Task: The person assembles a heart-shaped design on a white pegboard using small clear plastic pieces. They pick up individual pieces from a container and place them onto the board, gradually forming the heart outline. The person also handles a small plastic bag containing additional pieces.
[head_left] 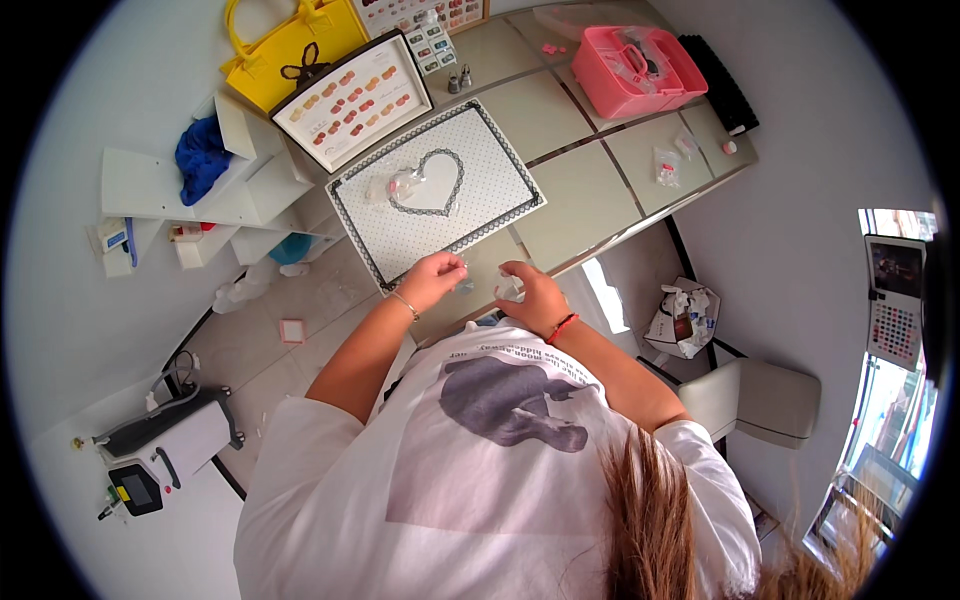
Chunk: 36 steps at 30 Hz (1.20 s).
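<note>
At the table's near edge, my left hand (432,282) is closed in a pinch. By its fingertips shows a small clear, shiny bit (464,285), too small to name. My right hand (538,302) curls its thumb and fingers round a small clear plastic piece (510,288), whose exact kind I cannot make out. The hands are a little apart. Just beyond them lies a white dotted mat (490,150) with a black lace border and a lace heart. On this mat rests a clear plastic packet (403,186) with something pink in it.
A framed colour sample board (350,102) leans by a yellow bag (290,55). Two small bottles (460,78) stand near it. At the far right are an open pink case (640,75) and a small clear packet (667,167). Beside the table stand a waste bag (683,318) and a chair (765,400).
</note>
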### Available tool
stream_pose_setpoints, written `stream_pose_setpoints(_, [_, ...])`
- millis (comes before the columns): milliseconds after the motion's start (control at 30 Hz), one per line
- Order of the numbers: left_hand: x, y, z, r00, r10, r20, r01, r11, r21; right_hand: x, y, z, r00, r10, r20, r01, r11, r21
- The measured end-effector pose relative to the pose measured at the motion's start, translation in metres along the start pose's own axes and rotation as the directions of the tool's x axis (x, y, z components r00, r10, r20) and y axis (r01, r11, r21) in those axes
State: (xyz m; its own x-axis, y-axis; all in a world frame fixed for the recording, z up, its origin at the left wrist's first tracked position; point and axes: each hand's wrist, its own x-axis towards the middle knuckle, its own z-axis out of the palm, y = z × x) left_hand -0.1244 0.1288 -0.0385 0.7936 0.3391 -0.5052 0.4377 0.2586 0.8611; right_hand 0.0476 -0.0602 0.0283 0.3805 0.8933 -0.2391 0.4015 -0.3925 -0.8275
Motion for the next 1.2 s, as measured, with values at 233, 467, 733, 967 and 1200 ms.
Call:
stream_pose_setpoints(233, [-0.005,0.028,0.030,0.993,0.097,0.066,-0.097,0.995,-0.005,0.000,-0.004,-0.002,1.000,-0.015,0.019,0.015,1.000,-0.002])
stream_pose_setpoints(467, [-0.009,0.041,0.042,0.975,0.203,0.088,-0.211,0.972,0.101,-0.001,-0.001,-0.001,0.999,-0.041,0.023,0.041,0.999,0.005])
stream_pose_setpoints(733, [-0.016,0.054,0.050,0.966,0.248,0.067,-0.257,0.933,0.253,-0.005,-0.002,-0.001,1.000,-0.027,0.016,0.027,1.000,0.008])
stream_pose_setpoints(967, [-0.019,0.060,0.051,0.955,0.294,0.047,-0.295,0.914,0.279,-0.005,-0.003,-0.002,0.999,-0.036,0.013,0.036,0.999,0.016])
stream_pose_setpoints(1200, [-0.020,0.065,0.052,0.902,0.422,0.090,-0.417,0.802,0.427,-0.006,-0.002,-0.002,0.999,-0.054,0.003,0.054,0.999,0.009])
